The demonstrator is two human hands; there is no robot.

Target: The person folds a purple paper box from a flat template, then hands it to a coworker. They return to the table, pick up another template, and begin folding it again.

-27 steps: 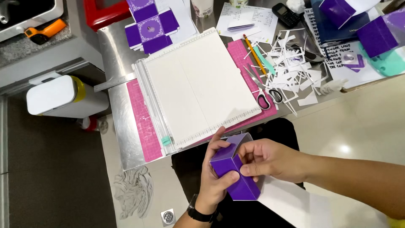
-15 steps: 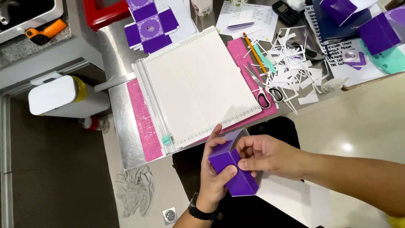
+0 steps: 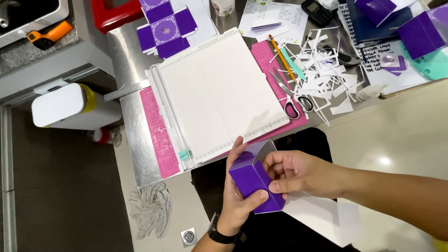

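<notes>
Small box (image 3: 254,184) showing solid glossy purple. Board (image 3: 219,93) showing cream-white, lying over a hot-pink mat (image 3: 156,135) with a faint grid. At 11 o'clock, unfolded card (image 3: 165,28) showing deep purple flaps, pale lilac ornamental centre. At 1 o'clock, paper scraps (image 3: 322,70) showing white; pencil (image 3: 280,56) orange-yellow. Bin (image 3: 63,105) white at 9 o'clock.

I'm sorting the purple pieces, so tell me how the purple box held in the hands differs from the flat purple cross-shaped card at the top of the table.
The folded purple paper box is closed up into a block; the flat purple cross-shaped card lies unfolded. The box is gripped by the left hand and right hand above the lap; the card rests untouched on the table. The card shows a pale patterned centre; the box's visible faces are plain. Both are purple.
</notes>
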